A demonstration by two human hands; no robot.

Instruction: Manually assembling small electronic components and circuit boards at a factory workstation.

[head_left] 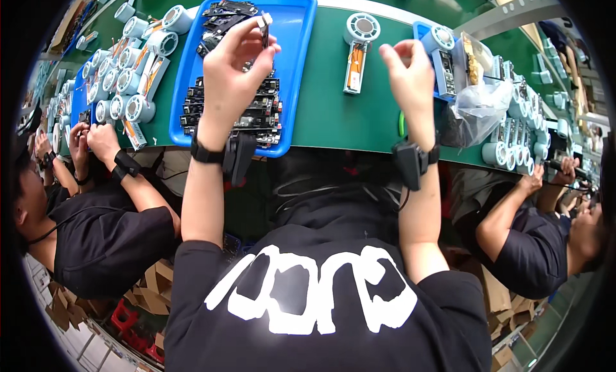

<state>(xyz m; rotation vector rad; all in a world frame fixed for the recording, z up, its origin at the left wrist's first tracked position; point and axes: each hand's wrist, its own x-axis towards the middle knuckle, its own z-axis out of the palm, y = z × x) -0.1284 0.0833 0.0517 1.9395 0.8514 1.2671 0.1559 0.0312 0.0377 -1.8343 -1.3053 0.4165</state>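
Observation:
My left hand point(237, 67) is raised over a blue tray point(300, 70), thumb and fingers pinching a small dark circuit board point(265, 33) that stands upright. Below it in the tray, many similar boards point(260, 112) lie in rows, with another pile at the far end. On the green table between my hands lies a light blue fan-shaped housing point(361, 29) with a round grille and an open handle showing an orange part point(355, 67). Just right of that, my right hand point(414, 70) hovers with thumb and fingers apart, nothing visible between them.
A smaller blue tray point(422, 31) and a clear plastic bag point(481, 109) stand right of my right hand. Many light blue housings point(128, 80) crowd the left, others point(513, 141) the far right. Co-workers sit on both sides; one's hands point(102, 141) work near the left pile.

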